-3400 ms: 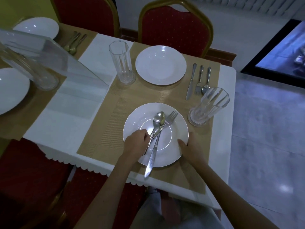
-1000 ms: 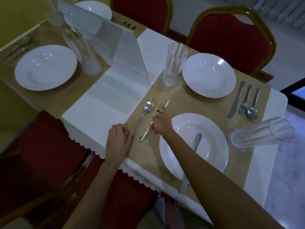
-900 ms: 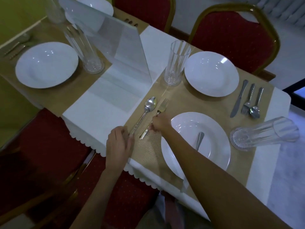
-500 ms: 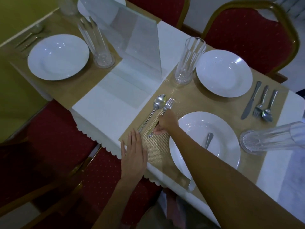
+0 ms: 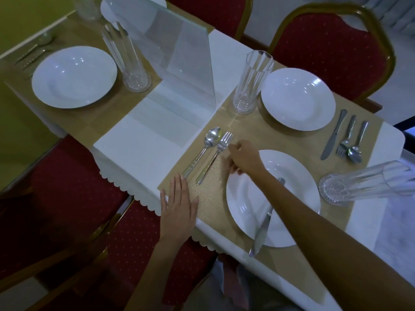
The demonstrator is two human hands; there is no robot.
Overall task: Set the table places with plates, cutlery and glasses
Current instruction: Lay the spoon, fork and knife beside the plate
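A spoon (image 5: 205,149) and a fork (image 5: 215,157) lie side by side on the tan placemat (image 5: 211,198), left of the near white plate (image 5: 296,191). A knife (image 5: 262,225) lies across that plate, its tip past the rim. My left hand (image 5: 178,205) rests flat on the mat, fingers straight, just below the spoon's handle. My right hand (image 5: 243,158) hovers between fork and plate with loosely curled fingers, holding nothing. A tall glass (image 5: 359,185) stands right of the plate.
The far place has a plate (image 5: 298,98), a glass (image 5: 251,81) and cutlery (image 5: 345,140). To the left are another plate (image 5: 74,76), a glass (image 5: 126,61) and an upright clear panel (image 5: 177,55). Red chairs (image 5: 332,48) surround the table.
My left hand let go of the spoon and now lies flat on the mat. My right hand released the fork and drew back slightly toward the plate.
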